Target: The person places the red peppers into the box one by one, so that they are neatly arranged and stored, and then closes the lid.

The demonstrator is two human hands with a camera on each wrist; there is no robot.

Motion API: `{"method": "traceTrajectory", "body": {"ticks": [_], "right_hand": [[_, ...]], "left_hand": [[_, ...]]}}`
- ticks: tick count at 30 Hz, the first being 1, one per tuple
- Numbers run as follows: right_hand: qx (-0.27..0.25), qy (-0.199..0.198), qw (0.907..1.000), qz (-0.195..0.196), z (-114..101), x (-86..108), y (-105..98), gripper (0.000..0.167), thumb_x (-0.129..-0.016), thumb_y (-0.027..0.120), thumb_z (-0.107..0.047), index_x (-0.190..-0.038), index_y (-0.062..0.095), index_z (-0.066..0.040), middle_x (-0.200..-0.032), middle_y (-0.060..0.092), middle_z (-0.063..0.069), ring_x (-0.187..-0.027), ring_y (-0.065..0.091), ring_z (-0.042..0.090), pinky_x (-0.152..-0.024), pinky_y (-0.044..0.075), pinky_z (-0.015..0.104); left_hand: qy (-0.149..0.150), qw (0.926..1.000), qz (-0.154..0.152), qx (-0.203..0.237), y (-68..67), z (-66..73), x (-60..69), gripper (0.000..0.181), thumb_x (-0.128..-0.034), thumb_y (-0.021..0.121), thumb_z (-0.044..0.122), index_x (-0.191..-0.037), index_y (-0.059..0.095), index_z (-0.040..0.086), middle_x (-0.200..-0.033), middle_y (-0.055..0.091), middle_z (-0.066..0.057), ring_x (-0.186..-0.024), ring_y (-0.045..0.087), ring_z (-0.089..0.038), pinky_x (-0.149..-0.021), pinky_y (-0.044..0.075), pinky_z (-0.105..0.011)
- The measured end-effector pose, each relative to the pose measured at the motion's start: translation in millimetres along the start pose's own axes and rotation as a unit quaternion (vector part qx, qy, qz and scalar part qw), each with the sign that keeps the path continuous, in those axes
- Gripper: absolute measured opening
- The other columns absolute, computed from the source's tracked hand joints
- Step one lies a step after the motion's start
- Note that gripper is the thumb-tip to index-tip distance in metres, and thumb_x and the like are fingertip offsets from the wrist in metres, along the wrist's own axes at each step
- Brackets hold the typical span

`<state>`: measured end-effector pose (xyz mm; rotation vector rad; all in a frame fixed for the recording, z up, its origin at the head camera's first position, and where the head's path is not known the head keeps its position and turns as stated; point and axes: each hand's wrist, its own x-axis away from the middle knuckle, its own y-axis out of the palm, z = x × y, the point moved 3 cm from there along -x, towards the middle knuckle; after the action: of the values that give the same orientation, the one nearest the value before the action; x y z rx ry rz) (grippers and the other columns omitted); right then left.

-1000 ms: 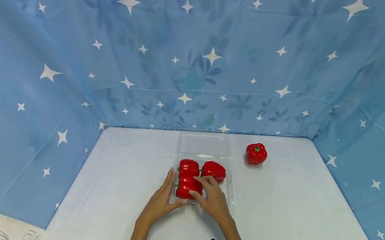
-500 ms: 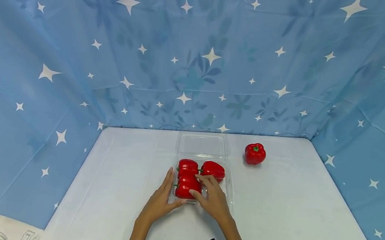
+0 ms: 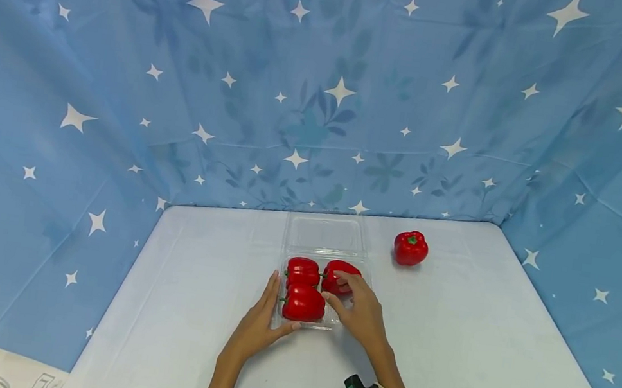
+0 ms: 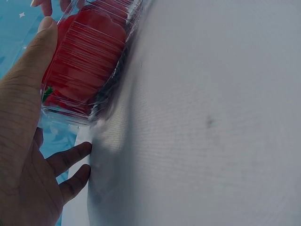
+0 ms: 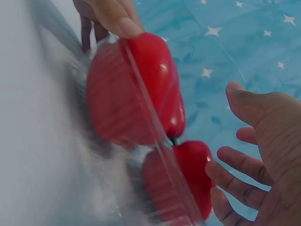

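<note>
A clear plastic clamshell container holds three red bell peppers: a front one, a back left one and a back right one. My left hand braces the container's near left corner, fingers straight along its left side. Its thumb lies at the near edge in the left wrist view. Over the container's right half hovers my right hand, fingers bent loosely with nothing between them. It partly hides the back right pepper. The right wrist view shows a gap between its thumb and the front pepper.
Another red bell pepper stands on the white table, to the right beyond the container. The container's lid lies folded back flat, away from me. A blue star-patterned curtain rises behind the table and at both sides.
My right hand has let go of the front bell pepper and moved right and slightly away from me. The left hand has stayed at the container's corner.
</note>
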<state>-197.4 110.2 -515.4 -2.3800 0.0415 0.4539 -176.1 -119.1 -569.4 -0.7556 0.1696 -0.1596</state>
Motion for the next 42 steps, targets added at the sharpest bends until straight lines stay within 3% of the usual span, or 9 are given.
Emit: {"method": "traceTrajectory", "body": {"ticks": [13,23,28,33,42], "right_hand": [[0.005,0.069,0.9968,0.039,26.2,-13.4,-25.8,0.059,-0.084,0.077,-0.036,-0.134,0.056,-0.012,-0.124,0.061,0.012,-0.101,0.067,0.029,-0.080,0.060,0.045],[0.026,0.133,0.9855,0.102,48.5,-17.7,-43.1,0.053,-0.086,0.074,-0.029,-0.132,0.055,-0.009,-0.129,0.053,0.018,-0.111,0.062,0.035,-0.084,0.059,0.050],[0.023,0.163,0.9791,0.120,61.2,-18.7,-46.0,0.059,-0.086,0.074,-0.028,-0.136,0.051,-0.007,-0.134,0.044,0.022,-0.117,0.055,0.036,-0.089,0.056,0.053],[0.028,0.182,0.9755,0.120,69.6,-22.8,-49.9,0.065,-0.088,0.072,-0.024,-0.142,0.042,-0.004,-0.142,0.035,0.026,-0.130,0.041,0.040,-0.101,0.045,0.059],[0.032,0.205,0.9706,0.122,79.2,-33.9,-55.5,0.082,-0.087,0.072,-0.022,-0.151,0.025,-0.003,-0.151,0.024,0.028,-0.140,0.029,0.044,-0.104,0.039,0.063]], "left_hand": [[-0.017,0.9998,-0.005,-0.005,0.2,-1.3,-1.0,0.109,-0.0780,0.068,0.064,-0.159,0.007,0.024,-0.166,0.006,0.007,-0.149,0.026,-0.030,-0.106,0.040,-0.059],[-0.019,0.9998,-0.005,-0.001,1.1,-2.6,-1.5,0.108,-0.0790,0.070,0.061,-0.159,0.007,0.025,-0.165,0.006,0.009,-0.149,0.026,-0.029,-0.107,0.039,-0.059],[-0.009,1.0000,-0.002,-0.002,1.0,-2.1,-1.4,0.107,-0.0793,0.070,0.060,-0.159,0.008,0.023,-0.166,0.007,0.006,-0.148,0.027,-0.031,-0.105,0.041,-0.061],[-0.009,1.0000,-0.002,-0.001,1.0,-1.4,-0.2,0.107,-0.0791,0.069,0.061,-0.159,0.009,0.023,-0.166,0.007,0.006,-0.148,0.027,-0.031,-0.105,0.041,-0.060],[-0.016,0.9999,-0.001,0.003,0.8,-1.5,-0.8,0.107,-0.0787,0.070,0.061,-0.159,0.007,0.025,-0.165,0.007,0.007,-0.148,0.026,-0.031,-0.106,0.040,-0.060]]}}
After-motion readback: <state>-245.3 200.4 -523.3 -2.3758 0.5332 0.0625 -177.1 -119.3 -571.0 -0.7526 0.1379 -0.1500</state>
